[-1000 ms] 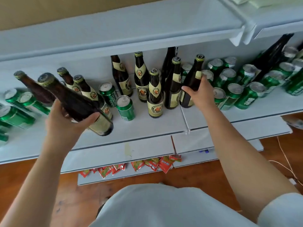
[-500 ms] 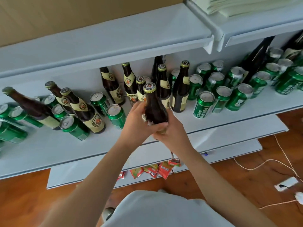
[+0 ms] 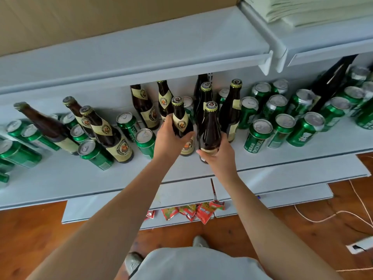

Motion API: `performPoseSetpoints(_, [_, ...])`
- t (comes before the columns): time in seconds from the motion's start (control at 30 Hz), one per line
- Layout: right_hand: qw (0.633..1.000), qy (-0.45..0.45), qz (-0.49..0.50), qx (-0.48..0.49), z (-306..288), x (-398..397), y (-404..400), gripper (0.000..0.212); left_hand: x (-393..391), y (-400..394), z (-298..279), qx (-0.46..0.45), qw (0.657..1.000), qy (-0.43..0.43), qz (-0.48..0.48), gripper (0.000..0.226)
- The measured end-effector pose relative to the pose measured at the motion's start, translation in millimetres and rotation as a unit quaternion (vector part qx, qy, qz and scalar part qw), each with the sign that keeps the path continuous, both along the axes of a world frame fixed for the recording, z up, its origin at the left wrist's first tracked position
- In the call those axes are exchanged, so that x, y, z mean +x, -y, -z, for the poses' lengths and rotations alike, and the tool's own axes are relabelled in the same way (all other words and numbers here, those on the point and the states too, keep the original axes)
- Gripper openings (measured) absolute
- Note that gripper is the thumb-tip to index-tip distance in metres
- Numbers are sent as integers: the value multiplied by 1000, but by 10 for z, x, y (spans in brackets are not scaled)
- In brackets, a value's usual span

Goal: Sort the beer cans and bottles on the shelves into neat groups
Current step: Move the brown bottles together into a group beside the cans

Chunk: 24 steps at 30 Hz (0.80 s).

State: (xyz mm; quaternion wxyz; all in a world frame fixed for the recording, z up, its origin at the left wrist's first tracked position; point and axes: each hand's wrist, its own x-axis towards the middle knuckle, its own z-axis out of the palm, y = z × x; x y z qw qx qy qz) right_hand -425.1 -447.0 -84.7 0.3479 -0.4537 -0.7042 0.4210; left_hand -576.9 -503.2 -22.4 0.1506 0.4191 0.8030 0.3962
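Two hands out over the shelf (image 3: 60, 178), each on a brown bottle. Left hand (image 3: 168, 139) wrapped round the labelled bottle (image 3: 181, 122), fingers curled on its middle, thumb across the front. Right hand (image 3: 219, 153) wrapped round the dark bottle (image 3: 210, 128), low down near its base, fingers curled on the far side. Both bottles upright, side by side, almost touching, near the front of the middle of the shelf. Cannot tell whether their bases touch the shelf.

Just behind the dark bottle, more upright bottles (image 3: 230, 110) bunched close together. Right of that bunch, many green cans (image 3: 258, 136) packed in rows, tops up. Left of the labelled bottle, one can (image 3: 145, 143) just beside the hand, then a mixed lot: three bottles (image 3: 105, 134) among more cans (image 3: 94, 152), well apart from the held pair.

Under the shelf, red snack packs (image 3: 193, 212) on a lower board. Below that, a wood floor (image 3: 30, 229) with a white cord (image 3: 323, 216) off to the right.
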Motion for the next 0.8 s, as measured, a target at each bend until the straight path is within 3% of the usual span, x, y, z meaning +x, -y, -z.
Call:
performPoseSetpoints(0.13, [998, 45, 18, 33, 28, -85, -11, 83, -149, 59, -3, -9, 1000, -17, -10, 56])
performPoseSetpoints(0.27, [975, 206, 72, 48, -44, -119, 73, 81, -326, 54, -95, -43, 996, -71, -34, 57])
performPoseSetpoints(0.37, [955, 286, 82, 3, -180, -61, 269, 60, -461, 62, -88, -47, 993, -94, -62, 65])
performPoseSetpoints(0.43, [939, 326, 68, 80, -303, -113, 473, 34, -558, 75, -85, -58, 988, -124, -68, 68])
performPoseSetpoints(0.57, [929, 261, 44, 259, -534, -650, 655, 7, -759, 83, -100, -91, 982, -159, -50, 75])
performPoseSetpoints(0.6, [929, 250, 40, 269, -576, -811, 591, 9, -801, 89, -97, -93, 982, -156, -44, 77])
performPoseSetpoints(0.73, [930, 300, 35, 212, -636, -1275, 104, 53, -922, 115, -45, -77, 989, -122, -34, 79])
performPoseSetpoints(0.8, [917, 336, 39, 211, -603, -1411, -108, 58, -960, 112, -19, -61, 992, -110, -33, 77])
